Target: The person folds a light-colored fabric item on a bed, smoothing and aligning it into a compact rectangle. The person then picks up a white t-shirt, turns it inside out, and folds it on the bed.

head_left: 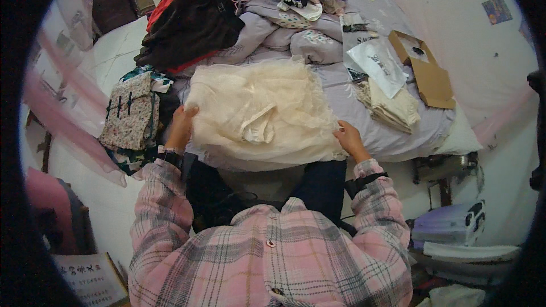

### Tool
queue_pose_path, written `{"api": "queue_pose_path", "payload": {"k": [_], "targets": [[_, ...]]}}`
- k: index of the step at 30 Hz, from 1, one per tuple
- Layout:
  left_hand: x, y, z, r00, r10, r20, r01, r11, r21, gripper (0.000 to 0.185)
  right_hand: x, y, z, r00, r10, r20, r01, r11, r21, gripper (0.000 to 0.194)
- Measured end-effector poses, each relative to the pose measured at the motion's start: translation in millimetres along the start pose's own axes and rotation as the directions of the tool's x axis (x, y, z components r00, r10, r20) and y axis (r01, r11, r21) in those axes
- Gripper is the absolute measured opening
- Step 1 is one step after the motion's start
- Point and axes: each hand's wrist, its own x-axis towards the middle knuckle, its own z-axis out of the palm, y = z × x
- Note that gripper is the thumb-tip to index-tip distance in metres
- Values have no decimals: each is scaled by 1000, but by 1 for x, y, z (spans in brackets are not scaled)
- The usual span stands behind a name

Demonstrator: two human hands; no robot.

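Note:
In front of me on the bed lies a cream sheer garment (pixel 222 115), folded into a wide, loose rectangle. Its gathered waistband or neckline (pixel 260 125) shows on top near the middle, and the right side is ruffled. My left hand (pixel 181 125) holds the left edge, thumb on top, its other fingers partly hidden. On the opposite side, my right hand (pixel 352 138) has its fingertips closed on the lower right edge. Just left of my left hand sits a stack of folded clothes, topped by a floral garment (pixel 130 111) with dark knot fastenings.
A dark brown garment (pixel 192 21) lies heaped over red cloth at the back left. Rumpled grey bedding (pixel 315 44) is behind the cream garment. To the right are folded beige cloth (pixel 394 106), a white plastic bag (pixel 379 66) and an opened cardboard box (pixel 433 83). Pink netting (pixel 64 115) hangs at left.

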Motion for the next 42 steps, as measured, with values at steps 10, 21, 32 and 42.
{"api": "queue_pose_path", "payload": {"k": [10, 21, 32, 42], "targets": [[36, -61, -53, 960, 118, -253, -49, 964, 261, 30, -7, -25, 9, 990, -125, -67, 127, 992, 26, 37], [-13, -25, -33, 939, 266, -221, -180, 921, 344, 23, 37, -113, 94, 901, -102, 421, -81, 915, 396, 48], [-54, -48, 17, 855, -440, 275, 432, 897, 94, 30, 48, -201, 211, 947, 32, 321, -189, 862, 471, 45], [-55, -80, 27, 638, -509, 578, 551, 826, 118, 32, 62, -252, 192, 914, 8, 407, -303, 680, 667, 25]]}}
